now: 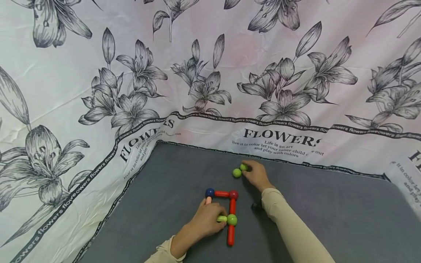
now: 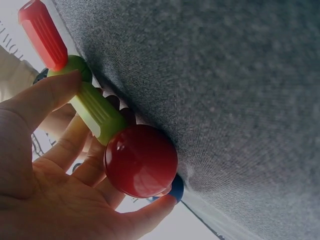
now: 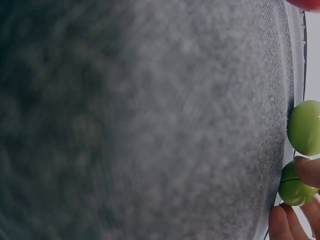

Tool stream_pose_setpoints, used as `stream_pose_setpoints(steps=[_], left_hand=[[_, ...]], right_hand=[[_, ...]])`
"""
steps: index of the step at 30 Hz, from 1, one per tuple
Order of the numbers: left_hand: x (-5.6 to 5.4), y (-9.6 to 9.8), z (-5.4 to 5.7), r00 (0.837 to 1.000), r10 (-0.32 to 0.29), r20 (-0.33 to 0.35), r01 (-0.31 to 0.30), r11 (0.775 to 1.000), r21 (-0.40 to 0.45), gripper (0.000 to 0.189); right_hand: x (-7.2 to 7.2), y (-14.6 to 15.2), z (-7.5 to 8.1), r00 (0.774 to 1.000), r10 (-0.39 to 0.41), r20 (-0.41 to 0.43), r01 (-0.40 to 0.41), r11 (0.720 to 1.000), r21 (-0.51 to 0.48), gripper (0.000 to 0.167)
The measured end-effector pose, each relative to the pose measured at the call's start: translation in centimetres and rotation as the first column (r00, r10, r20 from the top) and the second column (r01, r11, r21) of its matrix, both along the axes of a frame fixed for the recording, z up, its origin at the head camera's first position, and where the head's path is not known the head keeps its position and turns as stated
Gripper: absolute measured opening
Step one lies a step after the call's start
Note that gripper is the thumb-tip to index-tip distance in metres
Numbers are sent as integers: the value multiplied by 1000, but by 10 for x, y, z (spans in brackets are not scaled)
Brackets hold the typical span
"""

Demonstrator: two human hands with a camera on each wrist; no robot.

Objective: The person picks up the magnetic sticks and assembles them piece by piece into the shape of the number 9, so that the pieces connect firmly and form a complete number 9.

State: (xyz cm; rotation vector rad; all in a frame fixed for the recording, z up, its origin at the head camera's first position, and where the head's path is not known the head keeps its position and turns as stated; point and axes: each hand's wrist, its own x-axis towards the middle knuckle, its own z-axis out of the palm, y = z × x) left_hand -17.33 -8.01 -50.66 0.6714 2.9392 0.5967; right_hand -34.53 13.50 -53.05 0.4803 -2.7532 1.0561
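Note:
My left hand (image 1: 206, 219) grips a ball-and-rod frame from the near left, its thumb against the light-green rod (image 2: 97, 112) by the green ball (image 1: 232, 219). A red ball (image 2: 141, 161) joined to that rod lies by its palm, hidden from the head view. A blue ball (image 1: 209, 192), a red rod (image 1: 222, 194) and another red ball (image 1: 233, 194) form the far side. One more red rod (image 1: 231, 235) sticks out toward me. Farther back, my right hand (image 1: 258, 176) pinches a loose green ball (image 3: 297, 185) between thumb and fingers.
Beside the pinched ball lies a second loose green ball (image 1: 236, 173). A small dark object (image 1: 255, 206) sits below the right wrist. Flower-printed cloth (image 1: 210, 131) rises behind and to the left of the grey surface (image 1: 171, 175).

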Motion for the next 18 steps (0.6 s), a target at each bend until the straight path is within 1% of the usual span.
stream_pose_setpoints(steps=[5, 9, 12, 15, 18], left_hand=[[0, 0, -1, 1000, -1, 6, 1, 1000, 14, 15], [-1, 0, -3, 1000, -9, -13, 9, 1000, 17, 15], [-2, 0, -3, 999, -21, -30, 22, 1000, 14, 18], [-3, 1, -2, 999, -28, -23, 28, 1000, 14, 29], [-3, 4, 1, 999, -33, 9, 33, 999, 4, 49]], right_hand=[[2, 0, 2, 999, -22, 27, 22, 1000, -12, 40], [5, 3, 4, 998, -42, 50, 42, 999, -15, 38], [11, 6, 9, 996, -53, 67, 56, 997, -45, 38], [22, 6, 17, 994, -65, 82, 74, 992, -105, 39], [38, 6, 31, 993, -67, 94, 82, 981, -175, 38]])
